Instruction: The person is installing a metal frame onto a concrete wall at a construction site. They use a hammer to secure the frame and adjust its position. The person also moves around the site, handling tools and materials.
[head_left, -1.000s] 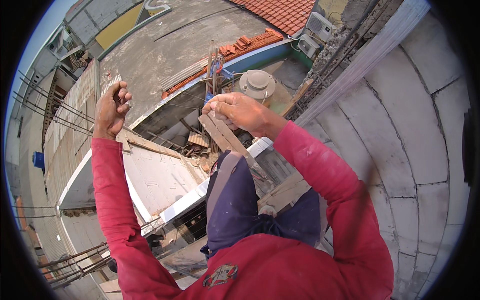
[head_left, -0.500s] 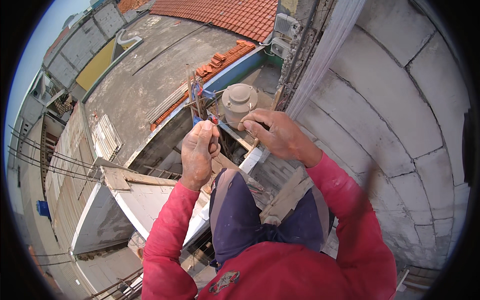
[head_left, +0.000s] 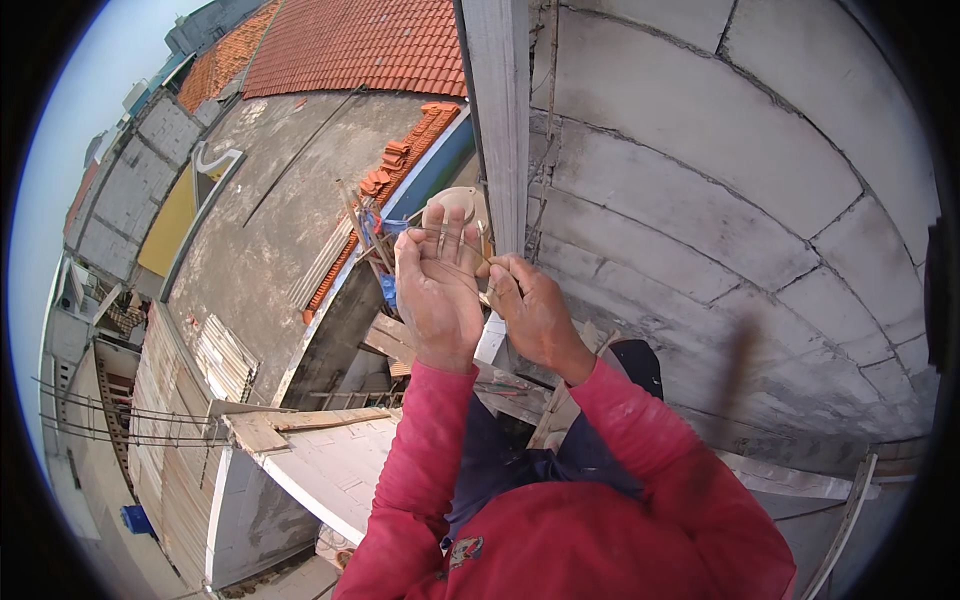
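My left hand (head_left: 440, 285) is raised in front of me, palm showing, with its fingers stretched out. A thin string or wire (head_left: 462, 268) runs across its fingers toward my right hand; which of the two it is, I cannot tell. Close beside the left palm, my right hand (head_left: 540, 312) is closed, thumb against the fingers, pinching the thin strand. Beyond the fingertips stands a pale rounded tank-like object (head_left: 458, 200), partly hidden by the left hand.
A grey block wall (head_left: 700, 200) rises on my right, with a pale upright post (head_left: 500, 120) at its edge. Down to the left lie a white block ledge (head_left: 330, 460), a concrete roof (head_left: 290, 190) and red roof tiles (head_left: 360, 50). Rebar rods (head_left: 130, 425) stick out at far left.
The left hand has gone from a pinch to spread fingers with the palm turned up. My right hand has come closer to it and lower. The view has swung to the right.
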